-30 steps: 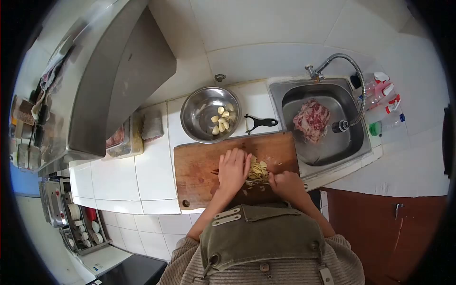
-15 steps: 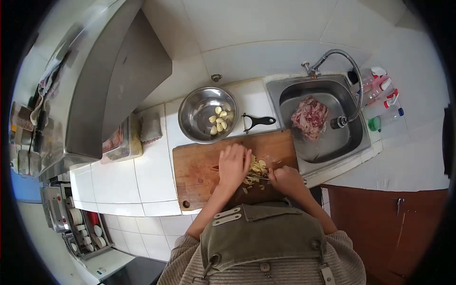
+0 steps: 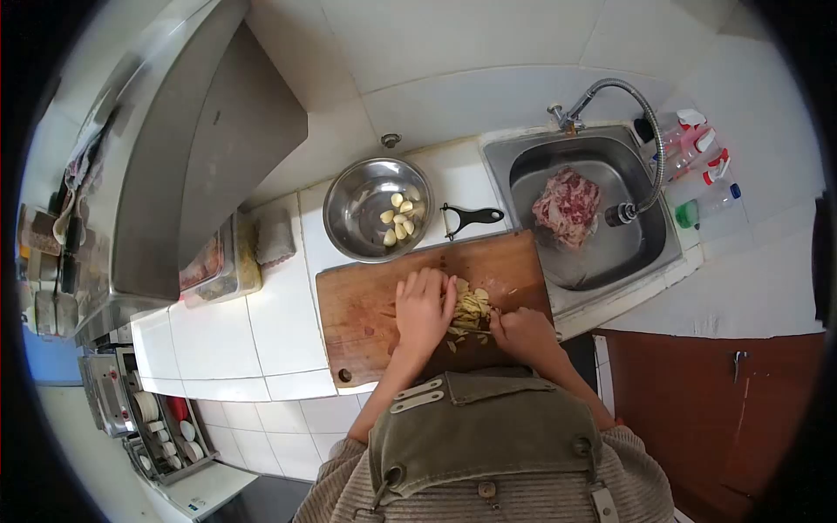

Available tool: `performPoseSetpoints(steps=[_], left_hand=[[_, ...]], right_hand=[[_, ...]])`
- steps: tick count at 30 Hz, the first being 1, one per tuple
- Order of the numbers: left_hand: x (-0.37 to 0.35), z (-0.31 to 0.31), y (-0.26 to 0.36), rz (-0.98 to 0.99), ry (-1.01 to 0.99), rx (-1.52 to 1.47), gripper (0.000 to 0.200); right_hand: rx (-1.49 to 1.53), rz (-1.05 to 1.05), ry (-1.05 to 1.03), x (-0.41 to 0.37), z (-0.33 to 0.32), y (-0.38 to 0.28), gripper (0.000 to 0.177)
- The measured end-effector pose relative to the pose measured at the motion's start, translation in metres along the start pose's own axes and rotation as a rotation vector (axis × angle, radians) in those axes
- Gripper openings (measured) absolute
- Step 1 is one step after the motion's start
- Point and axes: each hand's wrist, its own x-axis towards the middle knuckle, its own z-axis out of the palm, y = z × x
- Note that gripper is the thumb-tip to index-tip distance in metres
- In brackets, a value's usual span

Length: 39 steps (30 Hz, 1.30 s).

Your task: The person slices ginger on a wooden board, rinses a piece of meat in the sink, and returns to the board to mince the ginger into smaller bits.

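On a wooden cutting board (image 3: 359, 322) lies a heap of thin pale yellow slices (image 3: 472, 302), with a few loose bits below it. My left hand (image 3: 422, 305) rests on the board just left of the heap, fingers stretched forward and thumb apart, touching the edge of the slices. At the heap's right side, my right hand (image 3: 523, 333) is closed around a knife, mostly hidden by the hand and slices. Behind the board, a steel bowl (image 3: 349, 209) holds several peeled garlic cloves (image 3: 401, 228). A black peeler (image 3: 475, 216) lies right of the bowl.
A large piece of raw meat (image 3: 567, 207) sits in the steel sink (image 3: 641, 253) under a flexible faucet (image 3: 656, 144). Spray bottles (image 3: 693, 157) stand beyond it. At left are a plastic container (image 3: 228, 275) and a range hood (image 3: 235, 131) overhanging the counter.
My camera view has shifted slightly. Both hands stay at the slices; the left fingers sit a little closer together, and the right hand keeps its grip beside the heap.
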Motion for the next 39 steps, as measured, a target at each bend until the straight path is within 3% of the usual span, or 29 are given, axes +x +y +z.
performPoseSetpoints(steps=[2, 6, 14, 20, 25, 39], left_hand=[[-0.001, -0.012, 0.007, -0.025, 0.069, 0.010, 0.016], [-0.008, 0.004, -0.001, -0.046, -0.034, 0.037, 0.015], [-0.017, 0.004, -0.001, -0.026, 0.016, 0.032, 0.013], [-0.014, -0.001, 0.005, -0.044, 0.012, 0.006, 0.014], [-0.006, 0.000, 0.011, 0.009, -0.001, -0.009, 0.013], [0.013, 0.005, 0.009, 0.005, -0.015, 0.003, 0.021]], right_hand=[[0.001, 0.019, -0.026, -0.001, -0.006, -0.003, 0.048], [0.035, 0.060, -0.110, -0.005, -0.013, -0.011, 0.048], [0.023, 0.066, -0.223, -0.006, -0.010, -0.009, 0.048], [-0.045, 0.081, -0.208, -0.007, -0.012, -0.010, 0.049], [0.022, 0.013, -0.045, -0.003, -0.013, -0.001, 0.047], [-0.038, 0.012, 0.020, 0.016, -0.017, 0.010, 0.044]])
